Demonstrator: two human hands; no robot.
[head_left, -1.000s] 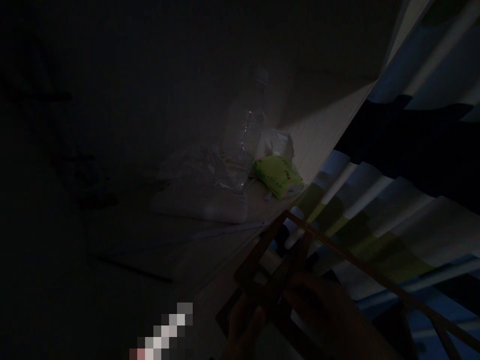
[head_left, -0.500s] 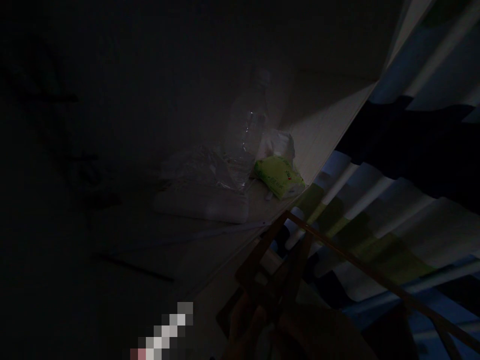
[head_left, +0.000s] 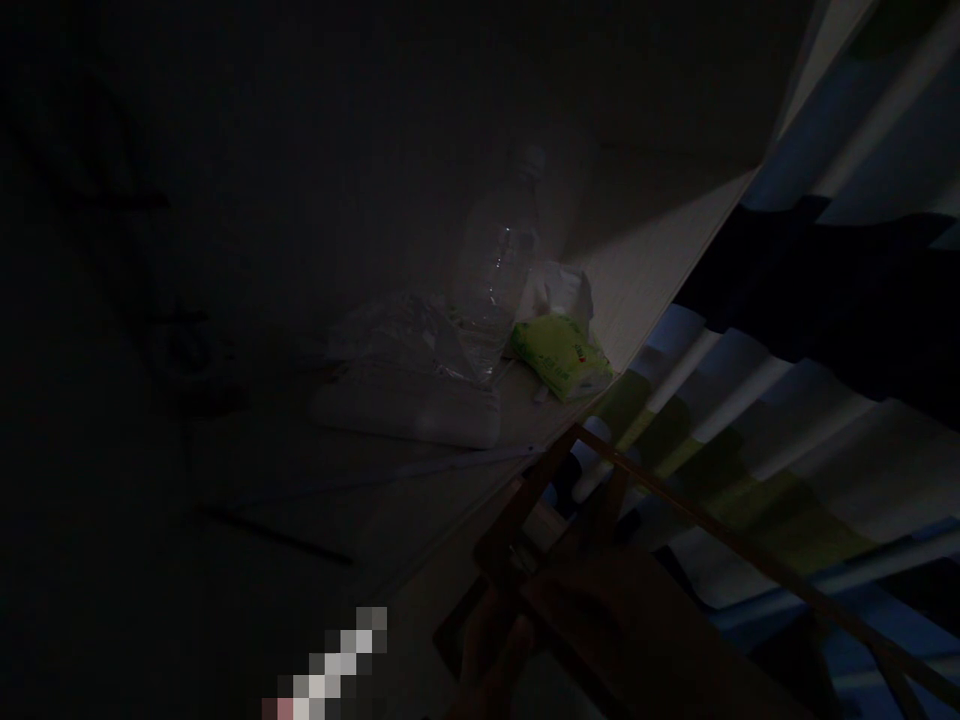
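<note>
Both hands [head_left: 570,640] around wooden frame [head_left: 675,515]

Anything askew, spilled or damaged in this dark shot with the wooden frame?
Nothing is visibly spilled or broken. The clear plastic bottle leans instead of standing upright, beside a green packet and crumpled plastic wrap. A hand holds the wooden frame; its grip is too dark to judge.

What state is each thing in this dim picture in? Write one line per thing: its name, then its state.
Plastic bottle: upright, cap on, looks empty.
Green packet: lying flat beside the bottle.
White cloth: lying in a flat bundle.
Striped curtain: hanging in folds.
Wooden frame: tilted, its near end at the hands.
Left hand: on the frame; grip too dark to tell.
Right hand: against the frame; grip too dark to tell.
</note>
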